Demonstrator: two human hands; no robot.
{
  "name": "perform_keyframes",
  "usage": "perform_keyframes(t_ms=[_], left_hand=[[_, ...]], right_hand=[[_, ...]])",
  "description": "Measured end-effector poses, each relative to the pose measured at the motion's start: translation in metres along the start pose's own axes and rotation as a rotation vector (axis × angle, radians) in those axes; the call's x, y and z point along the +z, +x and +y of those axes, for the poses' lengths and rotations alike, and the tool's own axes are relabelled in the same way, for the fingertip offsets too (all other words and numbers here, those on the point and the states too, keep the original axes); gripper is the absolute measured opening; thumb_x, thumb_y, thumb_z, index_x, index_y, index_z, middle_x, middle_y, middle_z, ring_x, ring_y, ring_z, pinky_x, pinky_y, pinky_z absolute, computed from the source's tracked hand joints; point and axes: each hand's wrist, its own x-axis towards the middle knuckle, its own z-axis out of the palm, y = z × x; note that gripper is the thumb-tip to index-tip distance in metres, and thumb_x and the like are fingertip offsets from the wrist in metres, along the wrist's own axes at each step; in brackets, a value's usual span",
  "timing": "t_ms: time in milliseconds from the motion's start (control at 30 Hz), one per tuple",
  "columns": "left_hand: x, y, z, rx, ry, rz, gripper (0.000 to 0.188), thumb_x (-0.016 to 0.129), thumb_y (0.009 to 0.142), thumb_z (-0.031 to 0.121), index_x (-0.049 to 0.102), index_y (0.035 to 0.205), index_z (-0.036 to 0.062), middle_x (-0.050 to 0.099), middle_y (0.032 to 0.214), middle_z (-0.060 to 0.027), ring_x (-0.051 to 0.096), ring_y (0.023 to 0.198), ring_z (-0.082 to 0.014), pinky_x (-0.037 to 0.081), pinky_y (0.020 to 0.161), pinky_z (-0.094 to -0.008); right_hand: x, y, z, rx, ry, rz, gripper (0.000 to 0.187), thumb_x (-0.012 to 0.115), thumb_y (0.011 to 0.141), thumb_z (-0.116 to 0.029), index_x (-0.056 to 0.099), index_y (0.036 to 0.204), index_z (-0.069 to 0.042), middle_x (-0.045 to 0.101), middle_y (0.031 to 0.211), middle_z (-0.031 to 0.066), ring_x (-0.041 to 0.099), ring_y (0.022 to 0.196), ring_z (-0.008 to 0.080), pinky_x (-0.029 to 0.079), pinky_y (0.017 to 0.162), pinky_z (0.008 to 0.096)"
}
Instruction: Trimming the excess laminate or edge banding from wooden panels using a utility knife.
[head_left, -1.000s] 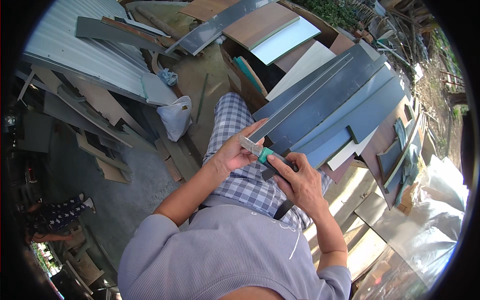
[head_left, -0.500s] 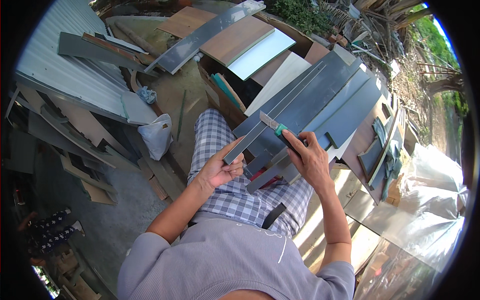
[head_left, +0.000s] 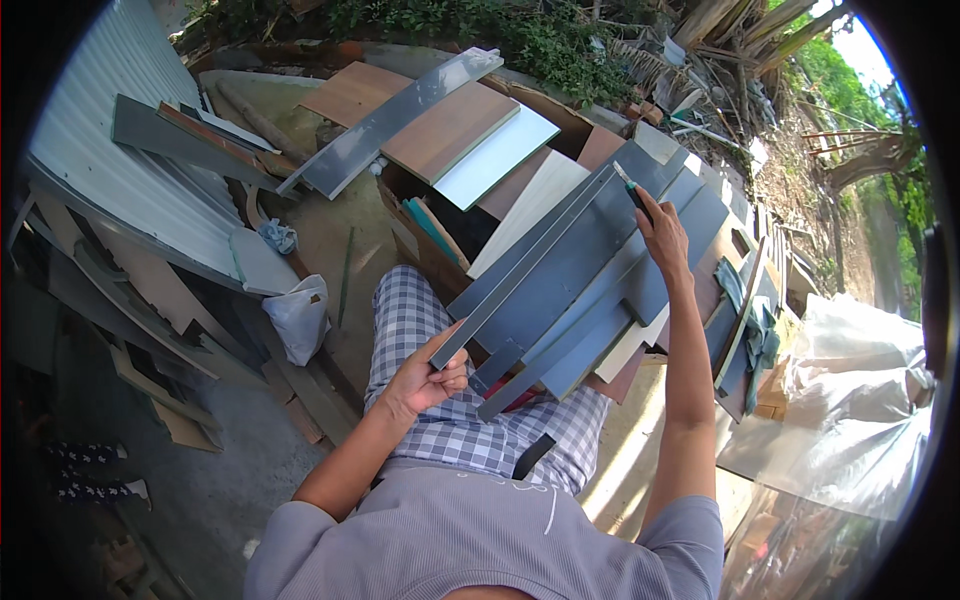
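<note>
My left hand (head_left: 428,385) is closed around the near end of a long, narrow dark grey strip of board (head_left: 520,270), which slants up and away to the right over a stack of boards. In my right hand (head_left: 662,237) is a utility knife (head_left: 629,184) with a green part near its blade. The blade points away, close to the far end of the strip; whether it touches cannot be told. Wide dark blue-grey boards (head_left: 590,240) lie beneath the strip, and shorter dark strips (head_left: 530,377) stick out toward my lap.
Brown boards (head_left: 455,130) and a white panel (head_left: 497,155) lie beyond. A white plastic bag (head_left: 300,318) stands left of my knee, near corrugated sheeting (head_left: 120,150). To the right are a blue-green cloth (head_left: 762,320) and clear plastic sheeting (head_left: 850,390). Another person's legs (head_left: 95,475) show at lower left.
My right hand has moved the knife away from me along the strip, from its near half to its far end. My left hand still grips the near end, slightly lower in view.
</note>
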Motion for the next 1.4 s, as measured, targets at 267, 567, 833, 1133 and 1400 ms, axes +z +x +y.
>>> perform_keyframes(t_ms=[267, 567, 833, 1133, 1400], left_hand=[[0.013, 0.005, 0.002, 0.102, 0.265, 0.156, 0.034, 0.044, 0.098, 0.030, 0.053, 0.125, 0.0104, 0.055, 0.074, 0.0016, 0.038, 0.048, -0.0038, 0.034, 0.052, -0.0215], [0.022, 0.069, 0.033, 0.284, 1.342, 0.248, 0.049, 0.047, 0.097, 0.036, 0.044, 0.137, 0.0085, 0.059, 0.088, -0.0025, 0.052, 0.069, -0.0072, 0.044, 0.059, -0.0208], [0.037, 0.083, 0.028, 0.360, 1.962, 0.235, 0.049, 0.049, 0.093, 0.036, 0.043, 0.137, 0.0132, 0.058, 0.120, -0.0210, 0.056, 0.109, -0.0385, 0.043, 0.093, -0.0407], [0.041, 0.086, 0.019, 0.226, 2.180, 0.285, 0.051, 0.048, 0.093, 0.040, 0.042, 0.138, 0.0165, 0.066, 0.093, -0.0185, 0.063, 0.089, -0.0344, 0.048, 0.082, -0.0438], [0.040, 0.088, 0.020, 0.471, 2.279, 0.190, 0.046, 0.055, 0.090, 0.039, 0.053, 0.129, 0.0154, 0.060, 0.076, -0.0125, 0.062, 0.078, -0.0286, 0.049, 0.073, -0.0404]], right_hand=[[0.032, -0.021, 0.038, 0.268, 0.326, 0.329, 0.046, 0.047, 0.094, -0.031, 0.040, 0.138, -0.016, 0.056, 0.105, 0.0200, 0.058, 0.096, 0.0334, 0.043, 0.085, 0.0424], [0.032, -0.041, 0.020, 0.338, 0.480, 0.528, 0.049, 0.050, 0.094, -0.028, 0.038, 0.139, -0.014, 0.054, 0.113, 0.0192, 0.054, 0.103, 0.0313, 0.042, 0.089, 0.0405], [0.038, -0.041, 0.024, 0.315, 0.517, 0.518, 0.051, 0.050, 0.094, -0.036, 0.040, 0.139, -0.014, 0.056, 0.110, 0.0174, 0.055, 0.098, 0.0278, 0.043, 0.087, 0.0371], [0.033, -0.043, 0.019, 0.303, 0.507, 0.455, 0.049, 0.050, 0.094, -0.030, 0.038, 0.139, -0.014, 0.053, 0.119, 0.0195, 0.052, 0.110, 0.0311, 0.041, 0.092, 0.0403], [0.038, -0.041, 0.018, 0.248, 0.457, 0.491, 0.049, 0.050, 0.094, -0.031, 0.039, 0.139, -0.014, 0.050, 0.128, 0.0169, 0.052, 0.115, 0.0298, 0.041, 0.094, 0.0399]])
